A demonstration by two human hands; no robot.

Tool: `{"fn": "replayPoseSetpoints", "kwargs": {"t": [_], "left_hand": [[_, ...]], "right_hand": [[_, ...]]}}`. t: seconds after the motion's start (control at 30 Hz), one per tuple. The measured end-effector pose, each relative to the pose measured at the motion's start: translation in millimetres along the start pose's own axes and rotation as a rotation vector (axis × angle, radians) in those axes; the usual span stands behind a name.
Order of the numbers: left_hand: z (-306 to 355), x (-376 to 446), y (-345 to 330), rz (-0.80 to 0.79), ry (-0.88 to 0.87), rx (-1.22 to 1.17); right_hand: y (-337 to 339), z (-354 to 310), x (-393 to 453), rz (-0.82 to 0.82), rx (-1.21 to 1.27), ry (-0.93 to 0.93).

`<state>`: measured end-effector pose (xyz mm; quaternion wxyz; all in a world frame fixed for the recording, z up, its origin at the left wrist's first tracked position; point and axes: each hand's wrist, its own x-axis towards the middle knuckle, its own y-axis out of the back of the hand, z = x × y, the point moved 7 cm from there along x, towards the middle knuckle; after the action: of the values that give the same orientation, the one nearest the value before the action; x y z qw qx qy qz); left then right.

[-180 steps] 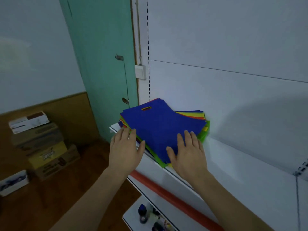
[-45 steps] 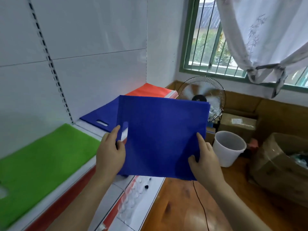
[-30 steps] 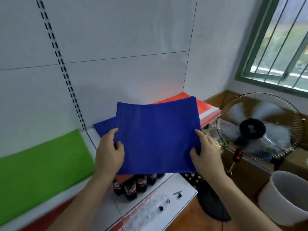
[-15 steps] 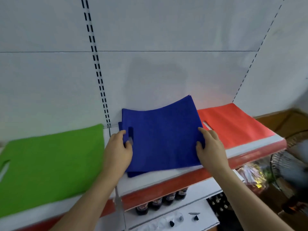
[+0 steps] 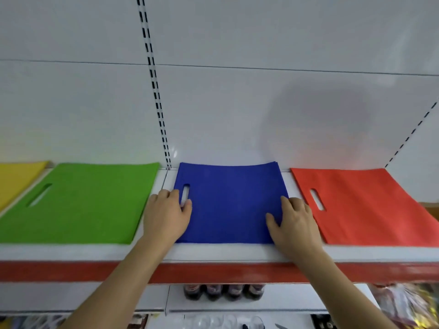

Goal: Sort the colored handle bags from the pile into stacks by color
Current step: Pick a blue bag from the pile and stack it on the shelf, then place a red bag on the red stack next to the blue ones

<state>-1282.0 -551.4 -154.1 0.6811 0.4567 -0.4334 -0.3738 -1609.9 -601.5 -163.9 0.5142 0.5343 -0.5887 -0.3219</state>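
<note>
A: What sits lowest in the frame?

B: Along the bottom edge, a lower shelf level [image 5: 273, 305] with a row of dark bottles [image 5: 223, 292] at lower centre, and a crinkled packet [image 5: 403, 302] at lower right. Both are blurred, so no labels can be read. Both forearms cross in front of that level.

A: And above that?

B: The red front strip [image 5: 59, 271] of the white shelf [image 5: 213, 252] runs across the whole width. The forearms cut across it in two places.

A: The hands?

B: The left hand [image 5: 166, 216] rests on the left edge of the blue bag [image 5: 230, 200] at frame centre, its fingertips beside the handle slot [image 5: 185, 193], fingers loosely bent, gripping nothing. The right hand [image 5: 294, 222] lies flat on the bag's right edge, fingers spread and straight. The bag lies flat on the shelf; extra edges at its far right corner show more blue underneath.

A: What flanks it?

B: To the left, a green bag [image 5: 95, 200]; at the far left edge, a sliver of yellow bag [image 5: 16, 179]. To the right, a red bag [image 5: 370, 205]. None touches the blue one; white shelf shows between.

A: Behind?

B: A white back panel [image 5: 237, 103] with a slotted upright [image 5: 154, 91] left of centre.
</note>
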Motion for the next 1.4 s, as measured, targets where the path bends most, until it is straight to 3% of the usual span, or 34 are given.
{"fn": "replayPoseSetpoints", "kwargs": {"t": [0.17, 0.43, 0.67, 0.93, 1.13, 1.4], "left_hand": [[8, -9, 1, 0.006, 0.001, 0.159], [10, -11, 1, -0.019, 0.055, 0.086], [-1, -26, 41, 0.173, 0.05, 0.041], [-91, -88, 92, 0.22, 0.213, 0.16], [-216, -153, 145, 0.251, 0.412, 0.194], [-382, -265, 208, 0.274, 0.613, 0.262]], "right_hand": [[0, -3, 0, -0.002, -0.089, 0.064], [-6, -5, 0, -0.072, -0.122, 0.057], [5, -43, -6, 0.025, -0.03, 0.195], [-5, -181, -43, -0.037, 0.055, 0.527], [-2, -318, -99, -0.061, 0.111, 0.792], [-30, -496, -203, -0.139, 0.151, 0.993]]}}
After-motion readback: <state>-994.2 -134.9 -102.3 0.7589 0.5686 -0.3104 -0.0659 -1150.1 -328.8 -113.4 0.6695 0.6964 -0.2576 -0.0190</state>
